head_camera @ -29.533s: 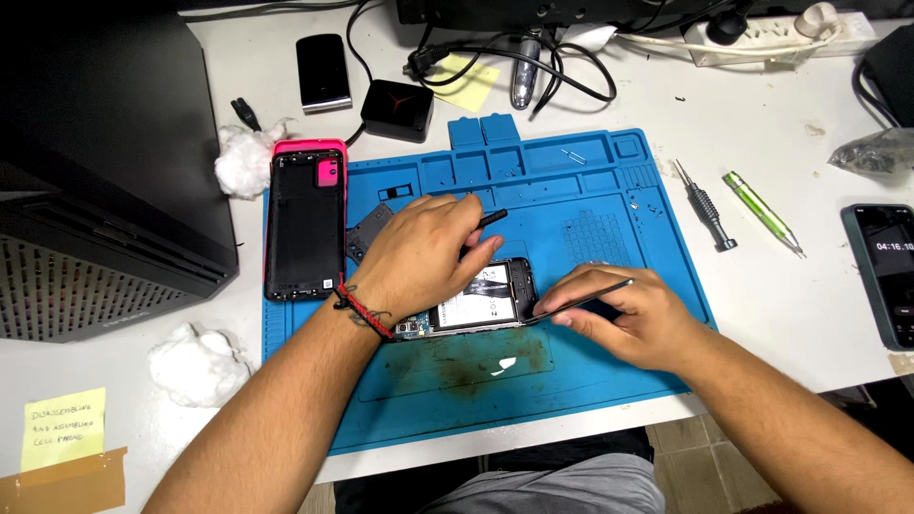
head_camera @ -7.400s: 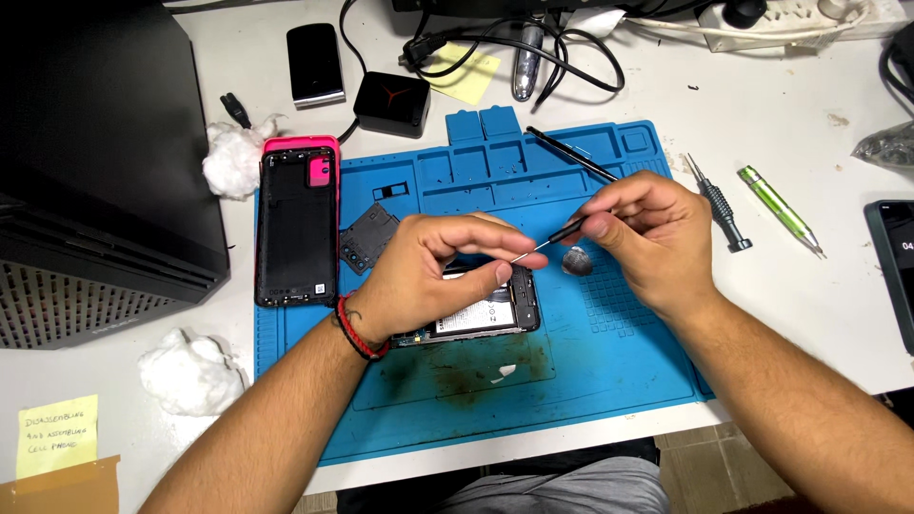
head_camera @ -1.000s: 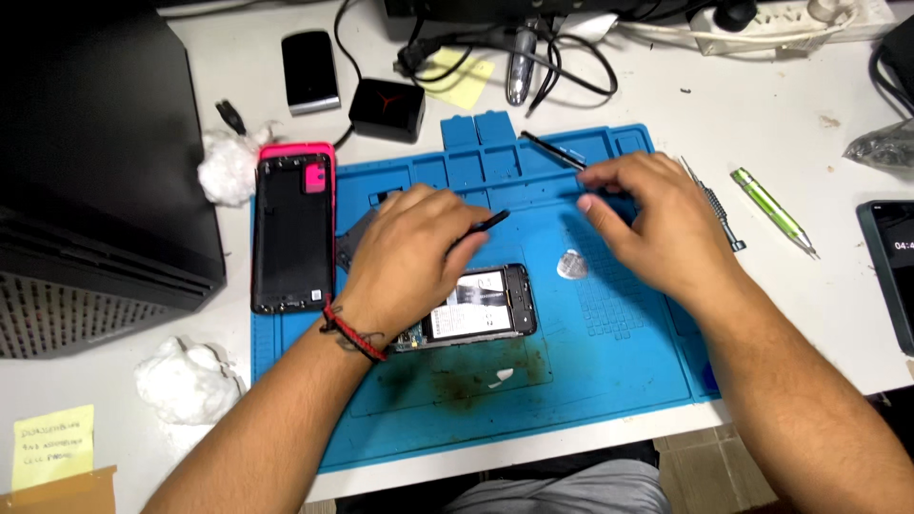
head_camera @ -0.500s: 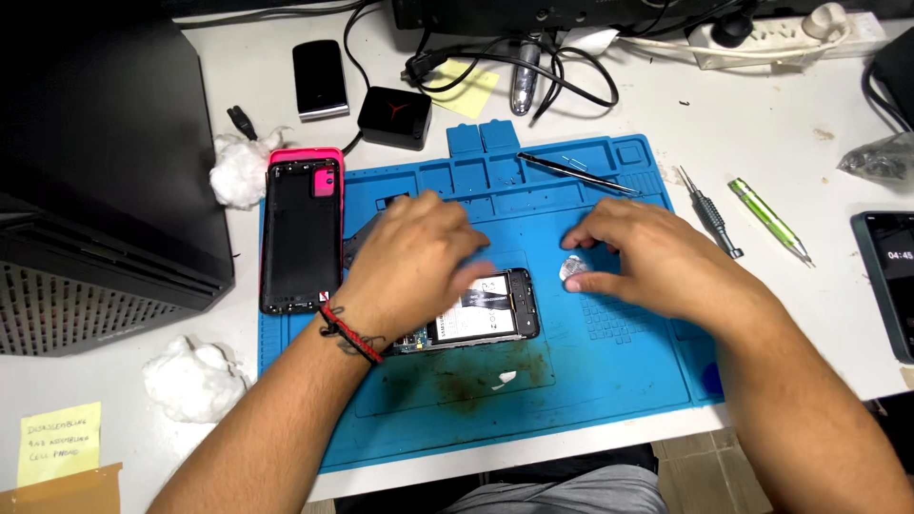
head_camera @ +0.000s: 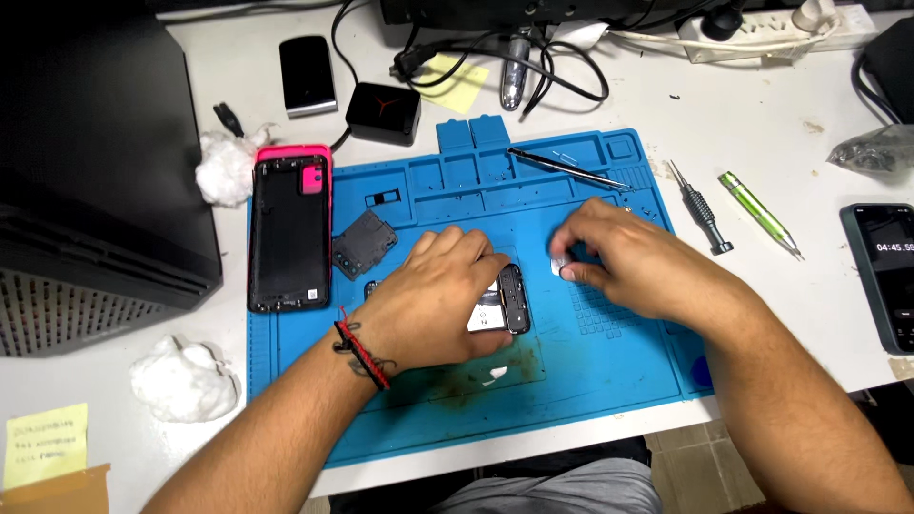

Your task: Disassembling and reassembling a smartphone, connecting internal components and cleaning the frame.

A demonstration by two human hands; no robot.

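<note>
Head view shows two bare hands at work over one blue repair mat (head_camera: pixel 609 400). At the right hand (head_camera: pixel 633 262), the fingers (head_camera: pixel 571 249) are drawn narrow, pinching or pressing one small pale part (head_camera: pixel 559 267) that lies on the mat just right of the opened phone (head_camera: pixel 503 300); whether the part is lifted or only touched cannot be told. At the left hand (head_camera: pixel 433 300), the fingers are spread flat and lie palm-down over the opened phone, covering most of it, so only its right end shows, with a dark frame edge and pale insides. That phone lies near the middle of the mat with its long axis running left to right, the exposed end pointing toward the right hand. A red and black cord bracelet (head_camera: pixel 360 350) circles the left wrist. Outward on the mat, one dark square cover piece (head_camera: pixel 364 244) sits just left of the left hand, one pink-edged phone back shell (head_camera: pixel 290 228) lies lengthwise up the mat's left edge, and one slim pair of tweezers (head_camera: pixel 564 168) rests along the top trays. On the white surface (head_camera: pixel 781 114) right of the mat lie two screwdrivers, one dark (head_camera: pixel 701 207) and one green (head_camera: pixel 759 213), with one lit phone (head_camera: pixel 885 271) at the far right. Two white cotton wads (head_camera: pixel 227 168) sit to the left, and two yellow sticky notes (head_camera: pixel 455 82) are in view.
</note>
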